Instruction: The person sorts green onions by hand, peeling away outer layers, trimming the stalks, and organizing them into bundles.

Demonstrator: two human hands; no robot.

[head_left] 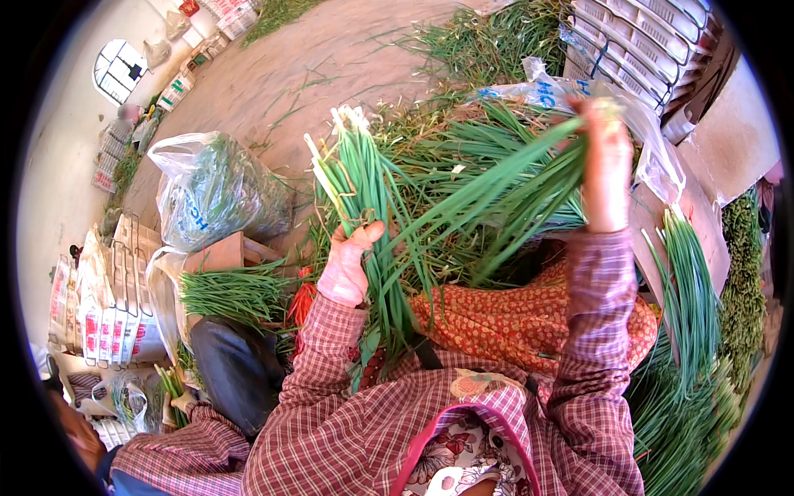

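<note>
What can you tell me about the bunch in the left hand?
The bunch is made of long, slim green stalks with whitish ends and a few dry-looking tan strands. It stands nearly upright, pale ends up and slightly splayed, green ends trailing down. The left hand grips it partway along. Leaves to its right reach close; contact is unclear.

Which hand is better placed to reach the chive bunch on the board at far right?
Right, I'd judge: the right hand is nearer that chive bunch, though it holds loose chives. The left hand is farther off, gripping a white-ended bunch.
</note>
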